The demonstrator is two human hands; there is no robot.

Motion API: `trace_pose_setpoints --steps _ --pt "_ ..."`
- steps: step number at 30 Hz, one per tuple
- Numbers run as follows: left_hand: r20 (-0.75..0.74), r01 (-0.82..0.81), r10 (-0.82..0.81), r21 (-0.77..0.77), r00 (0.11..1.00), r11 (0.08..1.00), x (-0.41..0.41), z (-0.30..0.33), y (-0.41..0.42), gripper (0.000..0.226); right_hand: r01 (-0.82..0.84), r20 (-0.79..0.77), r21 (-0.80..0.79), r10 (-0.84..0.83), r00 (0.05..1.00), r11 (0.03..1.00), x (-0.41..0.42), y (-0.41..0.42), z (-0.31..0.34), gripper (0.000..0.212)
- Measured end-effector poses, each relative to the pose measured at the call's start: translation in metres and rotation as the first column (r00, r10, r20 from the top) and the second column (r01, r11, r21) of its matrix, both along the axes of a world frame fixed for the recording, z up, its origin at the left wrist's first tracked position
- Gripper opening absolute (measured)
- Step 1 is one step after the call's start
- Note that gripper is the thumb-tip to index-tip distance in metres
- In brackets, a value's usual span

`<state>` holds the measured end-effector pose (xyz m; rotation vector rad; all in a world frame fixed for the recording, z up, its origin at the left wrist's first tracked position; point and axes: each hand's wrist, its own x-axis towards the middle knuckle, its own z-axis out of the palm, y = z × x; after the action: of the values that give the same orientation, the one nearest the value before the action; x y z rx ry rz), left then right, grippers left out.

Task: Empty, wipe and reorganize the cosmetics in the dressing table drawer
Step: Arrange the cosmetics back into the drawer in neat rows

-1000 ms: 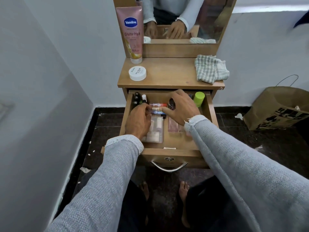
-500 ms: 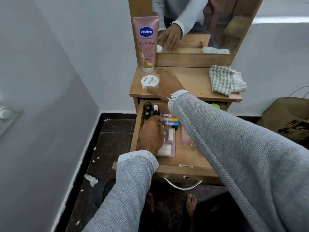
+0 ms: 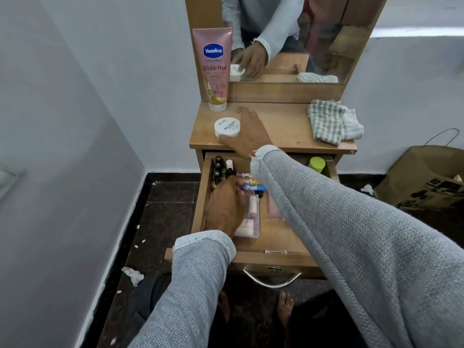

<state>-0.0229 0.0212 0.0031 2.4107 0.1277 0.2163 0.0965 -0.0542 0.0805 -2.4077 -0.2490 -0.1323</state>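
**Right hand at the white jar, left hand inside the open drawer**

The wooden dressing table drawer (image 3: 263,244) stands pulled out, and everything here is placed against it. Above its back edge, on the wooden tabletop (image 3: 283,126), the right hand (image 3: 247,133) reaches across to a round white jar with a lid printed "NAIL POLISH" (image 3: 227,126). The thumb lies along the jar's near side and the fingers curve past its far side, so the hand cups the jar; whether it has truly gripped it cannot be told. The jar sits on the tabletop.

Inside the drawer, toward its left wall, the left hand (image 3: 224,207) lies palm down with fingers bent over the cosmetics. Its fingertips are at a row of small printed lip balm tubes (image 3: 252,184) lying crosswise; whether they pinch one is hidden. Just beside the hand lies a clear plastic case of pale pink items (image 3: 251,217). In the drawer's back left corner stand dark bottles with black caps (image 3: 218,169). At its back right corner a lime green cap (image 3: 316,164) shows.

Beyond the drawer, at the tabletop's back left, a tall pink Vaseline tube (image 3: 216,69) stands on its cap against the mirror frame (image 3: 283,92). On the tabletop's right end lies a crumpled green-and-white checked cloth (image 3: 331,121). Right of the drawer, on the dark floor, a brown paper bag (image 3: 424,174) rests.
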Motion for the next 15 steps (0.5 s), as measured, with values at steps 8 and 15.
trace_pose_setpoints --steps 8,15 --pt "-0.029 -0.044 0.043 -0.031 0.999 0.999 -0.002 0.003 0.0 0.019 0.048 0.047 0.073 -0.052 0.998 0.996 -0.047 -0.039 -0.002 0.074" --pt "-0.017 -0.061 0.059 -0.08 0.998 0.995 -0.004 0.004 0.0 0.031 0.024 0.058 0.011 -0.025 0.998 1.0 -0.101 -0.081 -0.022 0.075"
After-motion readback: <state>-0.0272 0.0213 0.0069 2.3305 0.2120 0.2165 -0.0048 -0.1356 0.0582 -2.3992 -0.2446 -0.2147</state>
